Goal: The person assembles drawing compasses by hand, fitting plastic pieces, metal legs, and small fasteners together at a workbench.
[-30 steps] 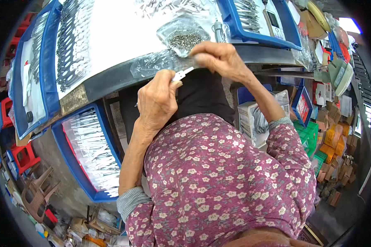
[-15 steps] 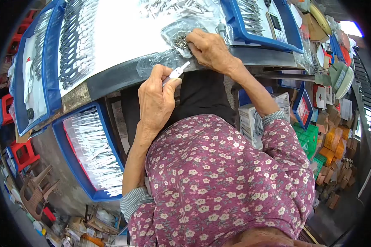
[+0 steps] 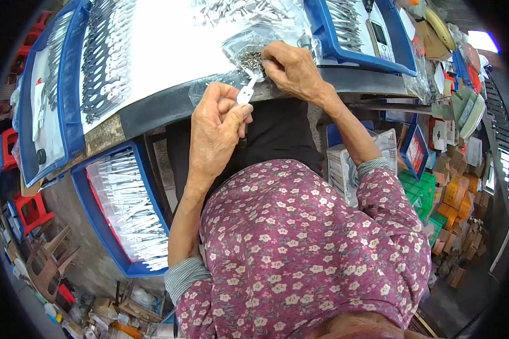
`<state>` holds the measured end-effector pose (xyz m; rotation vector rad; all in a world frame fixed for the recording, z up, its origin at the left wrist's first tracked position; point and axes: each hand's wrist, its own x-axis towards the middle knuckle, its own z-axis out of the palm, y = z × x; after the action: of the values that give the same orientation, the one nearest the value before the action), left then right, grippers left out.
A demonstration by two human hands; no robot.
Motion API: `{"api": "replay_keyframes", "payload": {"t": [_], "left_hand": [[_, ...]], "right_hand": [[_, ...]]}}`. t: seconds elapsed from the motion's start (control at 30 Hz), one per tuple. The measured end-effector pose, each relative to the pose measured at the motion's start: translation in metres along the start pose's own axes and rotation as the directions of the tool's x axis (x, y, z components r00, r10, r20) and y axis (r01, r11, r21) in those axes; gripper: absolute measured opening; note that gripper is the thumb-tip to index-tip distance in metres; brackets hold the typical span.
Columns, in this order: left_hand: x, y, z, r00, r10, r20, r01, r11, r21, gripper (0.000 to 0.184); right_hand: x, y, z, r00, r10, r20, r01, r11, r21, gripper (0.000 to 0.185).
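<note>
My left hand [image 3: 218, 121] pinches a small white plastic piece [image 3: 246, 94] with holes in its body and a narrow tip pointing up to the right. That tip reaches the front of a pile of small metal pieces [image 3: 251, 59], screw-like in look, lying on a clear plastic bag [image 3: 234, 46] near the table's front edge. At the pile's right side is my right hand [image 3: 294, 70], its fingers curled and closed together. Whatever its fingertips hold is hidden or too small to name.
Loose white parts [image 3: 243, 10] lie at the back of the white tabletop [image 3: 158, 45]. Rows of dark and white pieces [image 3: 104, 62] fill its left side. Blue trays stand left [image 3: 68, 113] and right [image 3: 373, 62]; another [image 3: 99, 209] below holds long white parts [image 3: 131, 209].
My left hand has turned the white plastic piece more upright and brought its tip to the metal pile. My right hand has shifted slightly right.
</note>
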<state>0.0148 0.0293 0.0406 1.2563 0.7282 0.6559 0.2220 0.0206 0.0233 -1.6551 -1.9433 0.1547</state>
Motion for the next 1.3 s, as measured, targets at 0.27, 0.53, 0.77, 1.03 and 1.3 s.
{"api": "replay_keyframes", "payload": {"t": [0.27,0.53,0.77,1.03,1.3], "left_hand": [[0.010,0.002,0.003,0.999,-0.005,-0.036,-0.001,0.984,-0.177,0.016],[0.020,-0.007,0.007,0.998,-0.026,-0.062,0.015,0.984,-0.178,0.011],[0.027,-0.014,0.008,0.992,-0.036,-0.124,0.013,0.984,-0.175,0.011],[0.027,-0.013,0.010,0.989,-0.015,-0.150,-0.002,0.994,-0.113,0.012],[0.026,-0.016,0.014,0.979,0.037,-0.203,-0.026,0.998,0.053,0.011]], "right_hand": [[-0.002,-0.001,-0.003,0.988,0.143,0.063,-0.152,0.973,0.175,0.008],[0.001,-0.009,-0.009,0.914,0.329,0.240,-0.397,0.594,0.700,0.012],[-0.001,-0.025,-0.006,0.932,0.297,0.209,-0.331,0.456,0.826,0.012],[-0.004,-0.041,-0.004,0.924,0.302,0.236,-0.376,0.599,0.707,0.010],[-0.008,-0.037,0.002,0.945,0.278,0.171,-0.322,0.717,0.619,0.011]]}}
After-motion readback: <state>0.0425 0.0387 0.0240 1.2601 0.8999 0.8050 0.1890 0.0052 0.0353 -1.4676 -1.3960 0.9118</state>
